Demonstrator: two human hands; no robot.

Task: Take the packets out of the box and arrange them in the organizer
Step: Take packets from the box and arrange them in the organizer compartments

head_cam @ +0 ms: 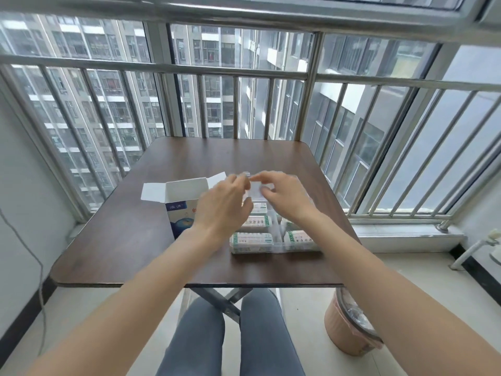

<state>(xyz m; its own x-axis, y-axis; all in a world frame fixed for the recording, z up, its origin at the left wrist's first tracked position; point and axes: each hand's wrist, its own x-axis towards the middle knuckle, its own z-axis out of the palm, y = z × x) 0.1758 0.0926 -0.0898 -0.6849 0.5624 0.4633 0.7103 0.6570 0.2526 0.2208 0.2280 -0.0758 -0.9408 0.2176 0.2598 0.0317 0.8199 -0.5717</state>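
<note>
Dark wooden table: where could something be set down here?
Bare wood on the dark wooden table left of the open white-and-blue cardboard box, and the far strip by the railing. Crowded between box and clear plastic organizer, where both hands work.

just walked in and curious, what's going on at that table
A person seated at a brown table is sorting packets into a clear organizer. Several packets already lie in its compartments. Both the left hand and the right hand are over its far end, apparently handling something small and pale; motion blur hides the grip. The opened box stands to its left.
</note>
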